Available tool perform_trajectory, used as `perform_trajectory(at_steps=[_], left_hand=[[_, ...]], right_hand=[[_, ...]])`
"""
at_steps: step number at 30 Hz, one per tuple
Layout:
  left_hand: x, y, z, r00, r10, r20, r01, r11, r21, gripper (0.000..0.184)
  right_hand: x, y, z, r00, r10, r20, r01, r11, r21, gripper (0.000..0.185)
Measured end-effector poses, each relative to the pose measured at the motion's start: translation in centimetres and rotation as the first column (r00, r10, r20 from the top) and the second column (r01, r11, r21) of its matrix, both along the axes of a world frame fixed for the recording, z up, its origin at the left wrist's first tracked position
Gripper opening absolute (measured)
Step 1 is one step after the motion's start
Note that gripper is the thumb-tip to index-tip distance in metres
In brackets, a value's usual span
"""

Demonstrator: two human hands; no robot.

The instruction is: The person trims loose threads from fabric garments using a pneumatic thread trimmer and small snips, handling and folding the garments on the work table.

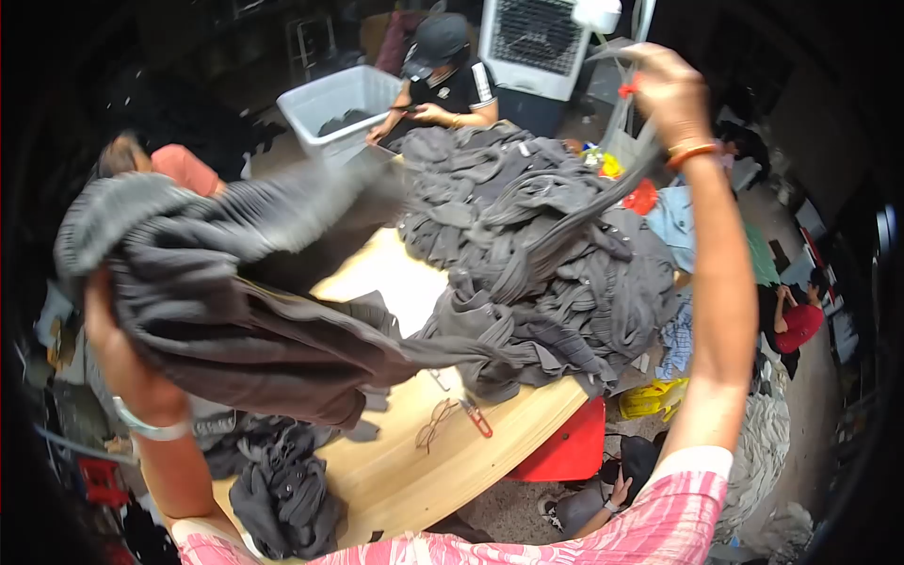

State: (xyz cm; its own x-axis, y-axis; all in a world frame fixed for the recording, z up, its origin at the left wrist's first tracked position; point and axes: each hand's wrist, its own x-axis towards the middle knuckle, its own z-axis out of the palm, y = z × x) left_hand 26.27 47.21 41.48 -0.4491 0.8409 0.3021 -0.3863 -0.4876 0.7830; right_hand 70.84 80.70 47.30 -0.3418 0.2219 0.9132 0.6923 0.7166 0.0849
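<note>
My left hand holds up a bunched dark grey knit garment on the left; cloth covers most of its fingers. High on the right is my right hand, blurred, fingers curled. A stretched strip of grey cloth runs from it down to the heap. Also at its fingers is a small red item, perhaps a snips handle, too smeared to be sure. Between my arms lies a large heap of dark grey garments on the wooden table.
Red-handled thread snips and eyeglasses lie near the table's front edge. A smaller garment pile sits front left. Across the table, a person in a cap works beside a grey bin. A red stool stands below.
</note>
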Motion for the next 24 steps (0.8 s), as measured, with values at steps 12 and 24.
perform_trajectory(at_steps=[12, 24], left_hand=[[-13.6, -34.0, -2.8, 0.433, 0.866, -0.251, -0.893, 0.451, 0.013, 0.044], [-10.8, -42.8, -14.8, 0.295, 0.832, -0.47, -0.931, 0.14, -0.337, 0.045]], right_hand=[[-4.9, -4.9, -17.0, 0.962, 0.168, 0.215, 0.045, 0.679, -0.733, 0.062], [-25.0, -16.1, -45.5, 0.961, 0.276, 0.021, 0.123, -0.356, -0.926, 0.1]])
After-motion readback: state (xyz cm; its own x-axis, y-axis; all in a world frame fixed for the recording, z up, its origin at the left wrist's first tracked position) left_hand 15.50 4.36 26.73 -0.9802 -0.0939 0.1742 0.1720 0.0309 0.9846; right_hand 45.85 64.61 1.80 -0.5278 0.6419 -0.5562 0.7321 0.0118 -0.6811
